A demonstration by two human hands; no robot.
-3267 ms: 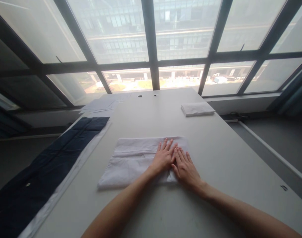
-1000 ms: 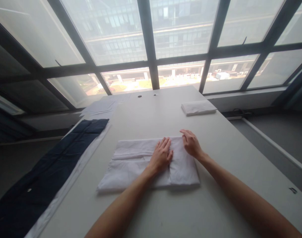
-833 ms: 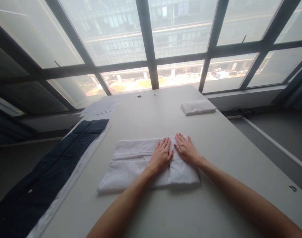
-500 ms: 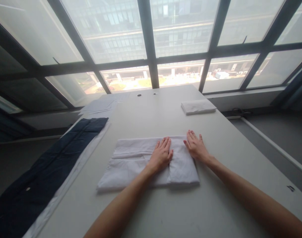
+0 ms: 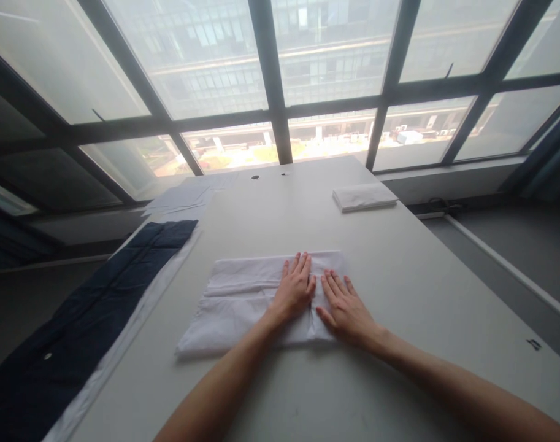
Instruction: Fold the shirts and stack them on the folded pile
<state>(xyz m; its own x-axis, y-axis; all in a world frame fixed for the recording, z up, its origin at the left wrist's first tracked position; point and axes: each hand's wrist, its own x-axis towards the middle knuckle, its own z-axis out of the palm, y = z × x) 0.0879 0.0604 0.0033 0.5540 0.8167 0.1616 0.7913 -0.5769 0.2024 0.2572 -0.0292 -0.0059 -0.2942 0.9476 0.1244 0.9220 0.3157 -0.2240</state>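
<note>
Left hand [image 5: 295,288] lies flat, palm down, fingers extended, on a folded white cloth [image 5: 233,319] near the centre of the frame. Right hand [image 5: 348,311] rests just beside it, equally flat, fingers straight, over the cloth's right end; narrow gap between. Cloth sits on the white surface [image 5: 265,224], creased crosswise left of the hands. Smaller white bundle [image 5: 365,196] lies right of centre, farther up. Dark blue fabric [image 5: 95,307] overlaps pale fabric [image 5: 144,307] at lower left.
</note>
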